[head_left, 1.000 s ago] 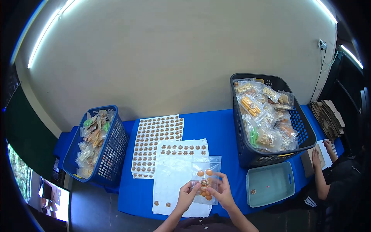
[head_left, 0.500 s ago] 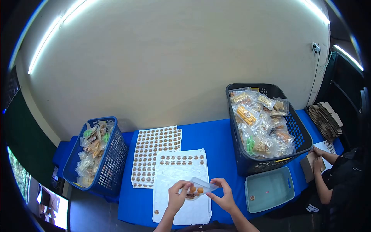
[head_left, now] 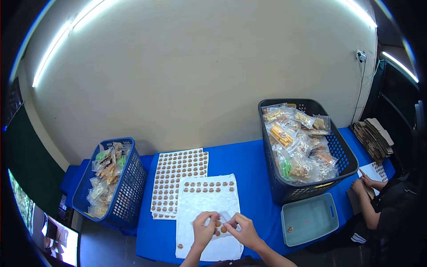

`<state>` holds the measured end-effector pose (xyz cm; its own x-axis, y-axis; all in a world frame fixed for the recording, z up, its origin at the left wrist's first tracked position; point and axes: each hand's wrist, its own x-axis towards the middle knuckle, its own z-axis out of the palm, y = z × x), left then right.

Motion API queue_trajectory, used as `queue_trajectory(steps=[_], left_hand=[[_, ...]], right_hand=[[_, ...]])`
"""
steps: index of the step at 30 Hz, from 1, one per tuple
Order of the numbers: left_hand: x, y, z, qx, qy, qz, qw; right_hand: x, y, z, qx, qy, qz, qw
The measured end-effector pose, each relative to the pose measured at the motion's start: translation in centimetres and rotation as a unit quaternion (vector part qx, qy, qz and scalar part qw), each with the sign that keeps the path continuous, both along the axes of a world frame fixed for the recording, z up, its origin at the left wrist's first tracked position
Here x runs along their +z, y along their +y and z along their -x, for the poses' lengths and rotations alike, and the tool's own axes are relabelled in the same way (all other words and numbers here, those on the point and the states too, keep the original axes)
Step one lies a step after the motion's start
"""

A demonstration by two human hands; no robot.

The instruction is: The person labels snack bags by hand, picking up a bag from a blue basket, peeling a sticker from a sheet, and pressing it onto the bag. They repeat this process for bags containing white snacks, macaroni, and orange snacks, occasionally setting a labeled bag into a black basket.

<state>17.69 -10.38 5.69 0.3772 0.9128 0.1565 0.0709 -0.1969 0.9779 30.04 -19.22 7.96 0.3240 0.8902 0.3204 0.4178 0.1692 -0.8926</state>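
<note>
A small clear plastic packet (head_left: 220, 228) with several round orange-brown pieces in it is held over the white sticker sheet (head_left: 191, 209). My left hand (head_left: 205, 229) pinches the packet's left side. On its right side, my right hand (head_left: 243, 230) grips the packet with thumb and fingertips, close to my left hand. The upper sheet has two rows of round brown stickers at its top and a single sticker at its lower left. More full sticker sheets (head_left: 175, 178) lie partly under it.
A blue basket (head_left: 126, 191) of packets stands at left; a dark basket (head_left: 291, 193) of snack packets stands at right. In front of it lies a shallow grey-green tray (head_left: 307, 222) with one sticker. A co-worker's hands (head_left: 361, 182) are by folded cardboard (head_left: 373, 138) at far right.
My right hand has moved left and down, closer to my left hand. The packet's flap, earlier stretched out to the right, is now drawn in between my hands.
</note>
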Motion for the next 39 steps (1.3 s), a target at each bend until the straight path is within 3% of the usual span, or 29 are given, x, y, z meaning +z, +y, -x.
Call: queue_trajectory(steps=[1,4,11,17,20,22,26,28,32,33,36,39], left_hand=[[0.9,0.0,0.1,0.035,-0.031,0.062,0.997],[1.3,1.0,0.6,0.077,-0.007,-0.052,0.996],[0.5,1.4,0.8,0.093,0.002,-0.136,0.986],[2.0,0.8,0.8,0.104,-0.004,-0.052,0.993],[1.4,2.8,1.3,0.191,-0.046,-0.101,0.975],[1.4,5.4,3.5,0.197,-0.056,-0.082,0.975],[2.6,3.3,4.2,0.112,0.003,-0.104,0.988],[2.3,1.2,3.4,0.001,0.064,-0.177,0.982],[2.5,-2.3,0.4,-0.145,0.109,-0.281,0.943],[2.0,-2.5,0.1,-0.124,0.082,-0.254,0.956],[1.2,-2.0,-0.2,-0.07,0.045,-0.223,0.971],[1.4,-2.0,-0.4,-0.044,0.023,-0.192,0.98]], right_hand=[[-0.1,0.0,0.3,0.006,-0.003,-0.001,1.0],[0.1,0.0,0.9,0.018,0.002,0.007,1.0],[-0.2,-0.1,1.6,0.03,0.037,0.007,0.999],[-0.6,-0.5,1.6,0.053,0.042,0.009,0.998],[-1.6,-1.1,1.8,0.088,0.084,0.012,0.992],[-2.9,-1.5,1.7,0.075,0.133,0.025,0.988],[-5.2,-1.5,0.1,-0.031,0.29,0.053,0.955],[-4.6,-1.0,-0.6,-0.078,0.334,0.052,0.938],[-3.6,-0.4,0.4,-0.036,0.349,-0.01,0.937],[-3.5,-0.5,0.7,-0.049,0.308,0.003,0.95],[-1.6,-0.6,0.3,-0.092,-0.025,-0.067,0.993],[-0.8,-0.7,0.7,-0.115,-0.031,-0.081,0.99]])
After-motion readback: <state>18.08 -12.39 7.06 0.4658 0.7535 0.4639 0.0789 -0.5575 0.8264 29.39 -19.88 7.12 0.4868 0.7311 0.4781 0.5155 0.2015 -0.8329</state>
